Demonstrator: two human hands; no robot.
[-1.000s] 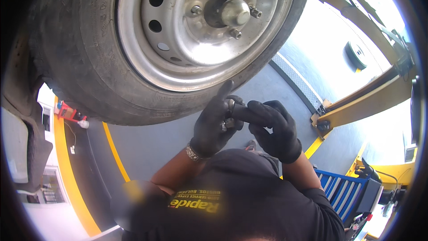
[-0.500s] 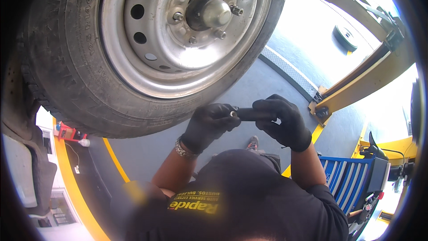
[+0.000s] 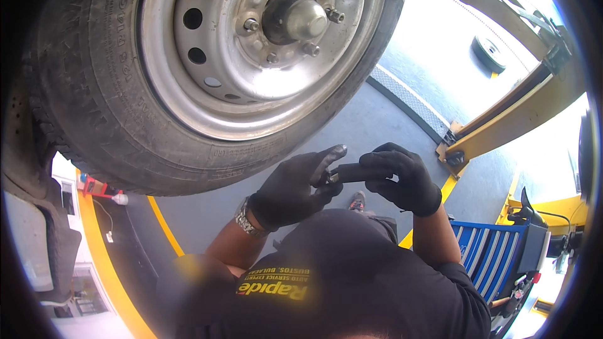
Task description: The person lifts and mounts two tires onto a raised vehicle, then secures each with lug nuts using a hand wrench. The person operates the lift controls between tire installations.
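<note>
In front of my body, my right hand [image 3: 405, 179], in a black glove, is closed around a dark cylindrical socket [image 3: 353, 173]. The socket points left toward my black-gloved left hand [image 3: 292, 188]. That hand is cupped with its thumb lifted, and its fingers are curled at the socket's end around a small metal lug nut [image 3: 333, 177], partly hidden. Beyond my hands hangs a wheel with a silver steel rim [image 3: 207, 110] and a black tyre [image 3: 119, 88]. Nuts sit on some of its studs, and other studs look bare around the domed hub cap [image 3: 306, 19].
A yellow lift arm [image 3: 509, 116] reaches in from the right. Below it stands a blue tool cabinet [image 3: 483, 251] with several drawers. Another wheel [image 3: 488, 53] lies on the floor at the far right. A red device [image 3: 94, 187] rests at the left.
My left hand has opened its thumb upward and turned, shifting slightly lower around the socket's end. The socket and my right hand have moved a little down.
</note>
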